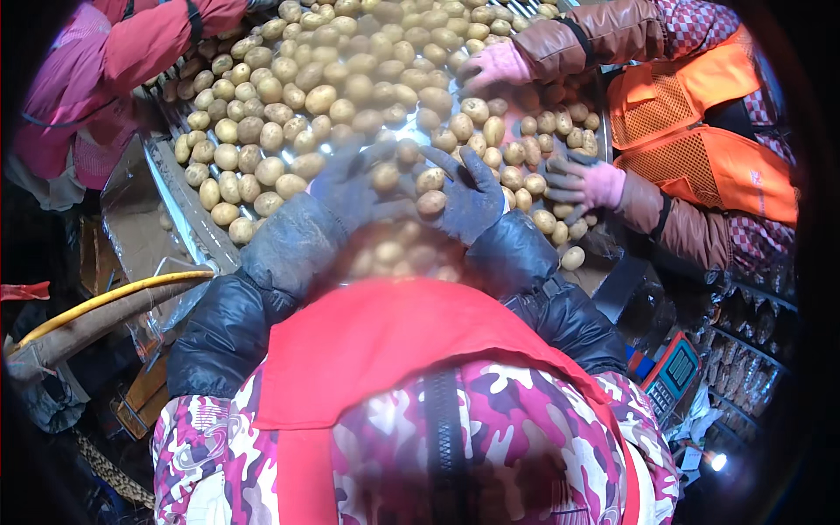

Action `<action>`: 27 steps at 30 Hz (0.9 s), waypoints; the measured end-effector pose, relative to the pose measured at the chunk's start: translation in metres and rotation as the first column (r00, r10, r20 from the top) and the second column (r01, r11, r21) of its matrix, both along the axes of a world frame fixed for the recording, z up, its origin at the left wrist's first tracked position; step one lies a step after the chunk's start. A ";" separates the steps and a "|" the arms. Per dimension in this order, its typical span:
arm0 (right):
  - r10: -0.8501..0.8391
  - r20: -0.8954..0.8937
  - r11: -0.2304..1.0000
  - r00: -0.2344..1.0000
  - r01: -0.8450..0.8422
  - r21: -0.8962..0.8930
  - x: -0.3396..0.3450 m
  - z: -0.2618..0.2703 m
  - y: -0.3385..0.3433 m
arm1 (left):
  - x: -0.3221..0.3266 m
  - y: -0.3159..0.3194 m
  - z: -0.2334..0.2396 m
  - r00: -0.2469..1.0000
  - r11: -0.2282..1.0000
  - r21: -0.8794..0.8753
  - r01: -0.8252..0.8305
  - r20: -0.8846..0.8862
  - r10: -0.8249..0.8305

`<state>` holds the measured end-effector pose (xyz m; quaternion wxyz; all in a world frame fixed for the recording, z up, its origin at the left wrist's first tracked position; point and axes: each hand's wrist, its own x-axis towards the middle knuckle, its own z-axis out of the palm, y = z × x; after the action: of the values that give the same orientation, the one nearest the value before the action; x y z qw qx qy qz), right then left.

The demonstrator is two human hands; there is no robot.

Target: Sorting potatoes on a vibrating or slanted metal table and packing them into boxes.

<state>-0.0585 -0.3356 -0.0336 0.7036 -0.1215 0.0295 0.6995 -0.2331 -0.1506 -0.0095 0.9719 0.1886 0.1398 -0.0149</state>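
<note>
Many potatoes (321,100) lie over a roller table with metal bars. My left hand (357,184), in a dark work glove, is at the table's near edge, its fingers beside a potato (385,177). Facing it, my right hand (469,197), gloved alike, has its fingers spread and curved around a potato (431,203) and another potato (430,180). Several potatoes lie between the two hands; whether either hand grips one is not plain. Below the hands, more potatoes (390,253) show blurred above my red apron (407,335).
A co-worker in an orange mesh vest (709,138) reaches in from the right with pink-and-grey gloves (587,184). Another person's red sleeve (154,46) is at upper left. A pipe with a yellow hose (111,298) lies at left. A keypad device (674,374) stands at lower right.
</note>
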 end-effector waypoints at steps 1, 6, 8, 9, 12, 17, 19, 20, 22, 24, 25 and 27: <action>-0.004 -0.031 1.000 1.000 0.005 0.026 0.002 -0.003 -0.001 | 0.003 -0.001 0.000 0.999 0.997 0.074 -0.010 0.034 0.008; -0.125 0.168 0.991 0.978 0.132 -0.028 0.021 0.015 -0.007 | 0.036 0.007 0.012 0.997 0.995 -0.069 -0.065 0.030 0.067; -0.281 0.339 0.910 0.898 0.362 -0.204 0.036 0.022 -0.014 | 0.039 0.009 0.017 0.982 0.979 0.064 -0.191 0.004 0.191; -0.328 0.368 0.914 0.870 0.391 -0.111 0.046 0.016 -0.023 | 0.036 0.015 0.016 0.981 0.969 0.168 -0.183 0.099 0.168; -0.507 0.421 0.824 0.752 0.566 -0.019 0.067 0.005 -0.041 | 0.027 0.014 0.020 0.902 0.773 0.505 -0.384 0.025 0.432; 0.101 0.990 0.926 -0.101 0.373 -0.057 -0.007 0.021 -0.011 | -0.007 0.025 0.030 0.795 0.069 0.993 -0.099 0.037 0.605; -0.014 0.726 1.000 -0.688 -0.028 -0.007 -0.037 0.016 0.006 | -0.022 0.031 0.017 0.795 -0.237 0.971 0.040 0.113 0.597; -0.181 0.497 0.966 -0.849 -0.247 -0.069 -0.044 0.026 0.013 | -0.034 0.038 0.008 0.805 -0.515 0.838 0.179 0.177 0.567; -0.268 0.444 0.939 -0.855 -0.334 -0.077 -0.023 0.038 0.027 | -0.051 0.051 -0.012 0.749 -0.615 0.616 0.492 0.061 0.660; -0.095 0.489 0.989 -0.867 -0.138 -0.051 -0.005 0.013 0.036 | -0.048 0.057 -0.008 0.609 -0.532 0.453 0.715 -0.030 0.793; 0.023 0.421 0.993 -0.907 -0.028 -0.115 0.006 0.009 0.037 | -0.051 0.065 -0.007 0.545 -0.461 0.443 0.769 -0.076 0.835; 0.336 0.202 0.911 -0.920 0.263 -0.318 0.025 0.012 0.048 | -0.051 0.078 -0.011 0.463 -0.377 0.423 0.824 -0.121 0.878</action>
<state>-0.0336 -0.2880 -0.0211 -0.0014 -0.8063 -0.5876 0.0676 -0.2844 -0.0721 -0.0210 -0.0163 0.8288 0.5542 0.0757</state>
